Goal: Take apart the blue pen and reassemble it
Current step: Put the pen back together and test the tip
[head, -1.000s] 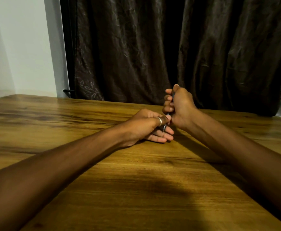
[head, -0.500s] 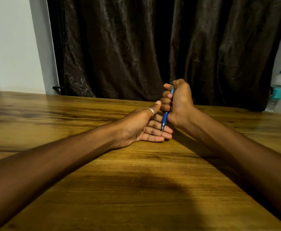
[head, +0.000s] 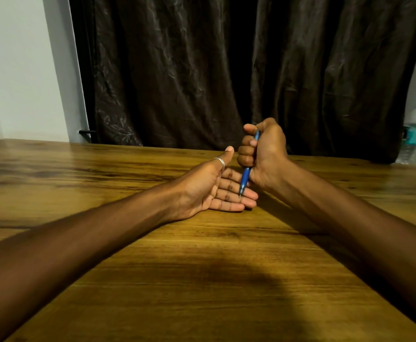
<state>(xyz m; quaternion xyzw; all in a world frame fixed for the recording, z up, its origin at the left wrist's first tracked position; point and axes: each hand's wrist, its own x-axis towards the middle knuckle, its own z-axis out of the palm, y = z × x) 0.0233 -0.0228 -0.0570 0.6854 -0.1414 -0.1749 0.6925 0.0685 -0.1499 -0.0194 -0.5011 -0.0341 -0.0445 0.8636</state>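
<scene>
Since half a second ago: our left hand (head: 209,186) has flattened further, thumb lifted clear, and the view has swung a little left; the fist has hardly moved. Item: pen (head: 246,175), blue, whole as far as we can see, held near upright in our right hand (head: 263,154), all four fingers (head: 245,150) and the thumb curled tight round the barrel, thumb capping the upper end. Tip: pointing down, resting on or just above the left fingers (head: 231,193); we cannot tell whether it touches. Left hand: palm up on the table (head: 202,280), fingers spread flat and wide, holding nothing, ring (head: 220,162) on the thumb. Risks, as we judge them: the fist covers most of the barrel, so any joint is hidden and a twist may start at the wrong place; a press of the thumb could drive the point into the fingers below; if the barrel parts suddenly, a spring or refill may drop past the fingertips and roll off across the table. Bottle (head: 414,130): well apart, beyond the right wrist, no hazard.
</scene>
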